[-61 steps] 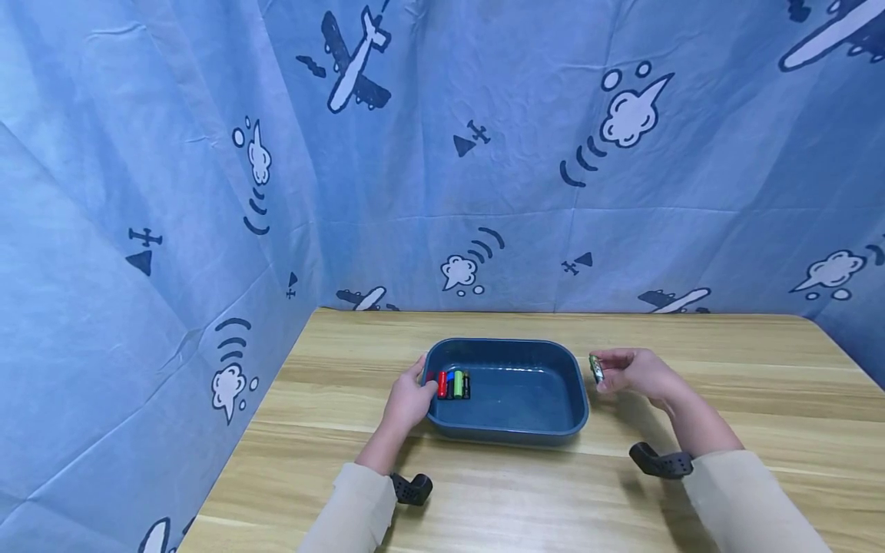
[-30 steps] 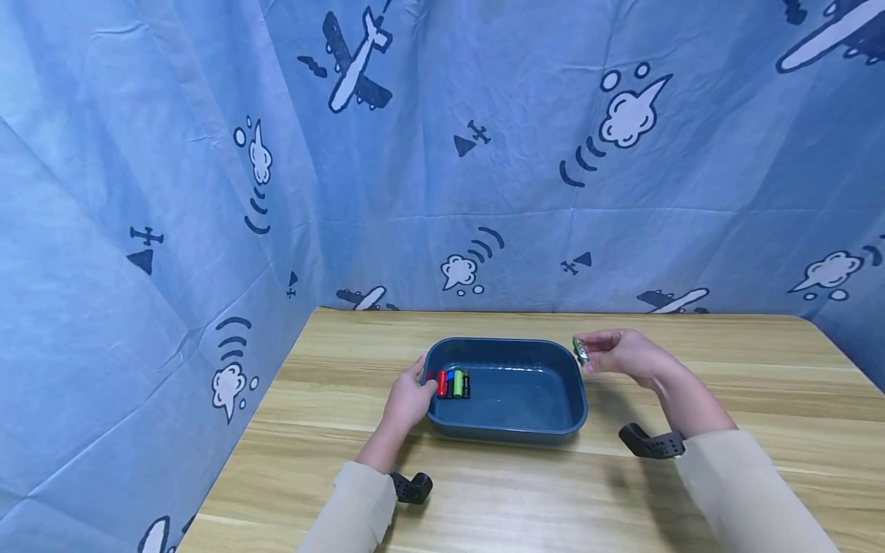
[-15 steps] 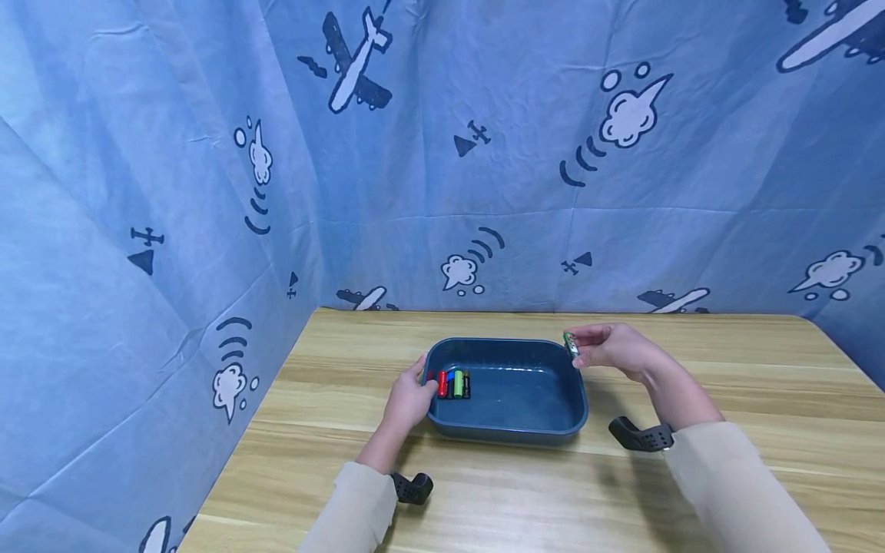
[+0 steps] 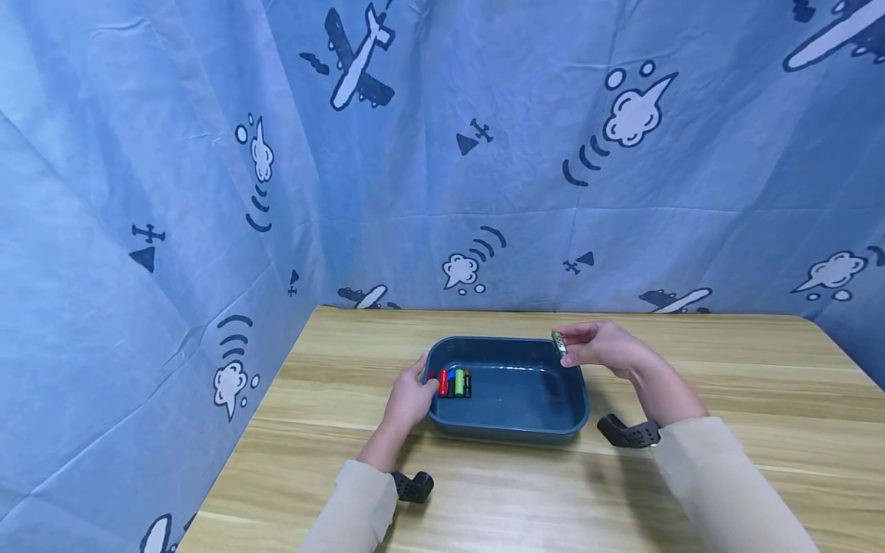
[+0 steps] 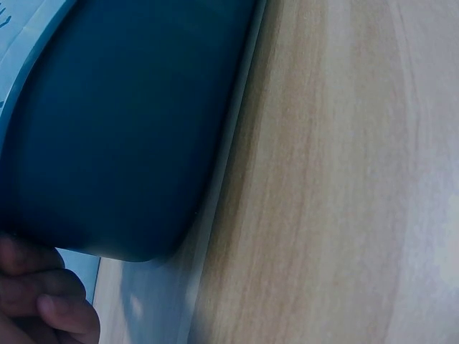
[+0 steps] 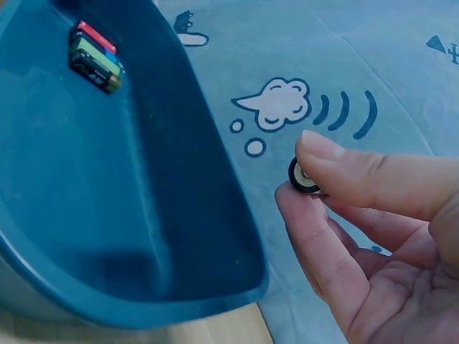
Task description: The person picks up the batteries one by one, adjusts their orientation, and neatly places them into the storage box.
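A dark blue plastic bin (image 4: 522, 399) sits on the table. My left hand (image 4: 409, 398) grips its left wall, thumb over the rim; the left wrist view shows curled fingers (image 5: 54, 301) against the bin's outside. Inside, near that thumb, several batteries (image 4: 459, 383) lie side by side, coloured red, blue, light green and black. Above the bin's far right corner, my right hand (image 4: 603, 346) pinches a green and silver battery (image 4: 559, 343) between thumb and fingertips. The right wrist view shows that battery (image 6: 303, 177) end-on, apart from the bin wall.
The light wood table (image 4: 332, 346) extends around the bin on all sides. Behind and to the left hangs a blue cloth (image 4: 387, 169) printed with planes and clouds. A black wrist mount (image 4: 628, 432) sits on the right wrist, and another mount (image 4: 413, 487) on the left.
My right hand has carried the pinched battery leftward and farther back, from beside the bin's right wall to over its far right corner. Left hand, bin and the batteries inside stay put.
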Motion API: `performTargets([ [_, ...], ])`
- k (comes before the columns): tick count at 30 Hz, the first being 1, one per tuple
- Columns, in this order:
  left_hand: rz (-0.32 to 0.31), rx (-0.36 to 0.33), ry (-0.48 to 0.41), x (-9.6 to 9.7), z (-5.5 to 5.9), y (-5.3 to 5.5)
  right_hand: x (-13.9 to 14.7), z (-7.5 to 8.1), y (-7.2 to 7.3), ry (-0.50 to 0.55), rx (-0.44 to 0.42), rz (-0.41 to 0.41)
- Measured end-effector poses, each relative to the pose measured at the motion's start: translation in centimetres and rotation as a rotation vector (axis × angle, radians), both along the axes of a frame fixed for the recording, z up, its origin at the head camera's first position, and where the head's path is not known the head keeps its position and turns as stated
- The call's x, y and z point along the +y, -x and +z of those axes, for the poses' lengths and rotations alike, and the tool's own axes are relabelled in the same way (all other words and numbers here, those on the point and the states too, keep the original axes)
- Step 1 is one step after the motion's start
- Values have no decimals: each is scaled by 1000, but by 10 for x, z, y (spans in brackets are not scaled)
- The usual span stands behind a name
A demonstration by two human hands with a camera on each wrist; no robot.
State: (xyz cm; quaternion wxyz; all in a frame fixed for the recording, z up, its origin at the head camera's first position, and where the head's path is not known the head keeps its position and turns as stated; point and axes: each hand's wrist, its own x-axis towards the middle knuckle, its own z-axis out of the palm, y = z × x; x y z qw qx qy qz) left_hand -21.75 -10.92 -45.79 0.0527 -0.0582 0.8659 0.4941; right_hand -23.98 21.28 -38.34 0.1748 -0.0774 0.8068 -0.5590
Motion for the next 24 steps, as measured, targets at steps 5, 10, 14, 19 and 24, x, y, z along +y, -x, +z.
performTargets([
  [5, 8, -1, -3, 0, 0, 0, -6, -1, 2, 17, -7, -10],
  [10, 5, 5, -10, 0, 1, 0, -12, -2, 3, 38, -13, -27],
  [14, -1, 5, -12, 0, 1, 0, -16, -3, 4, 53, -18, -38],
  [19, 0, 0, -16, -1, 1, 0, -20, -6, 5, 102, -24, -41],
  [24, 5, 0, -14, 0, 0, 0, -26, -10, 6, 139, -27, -40],
])
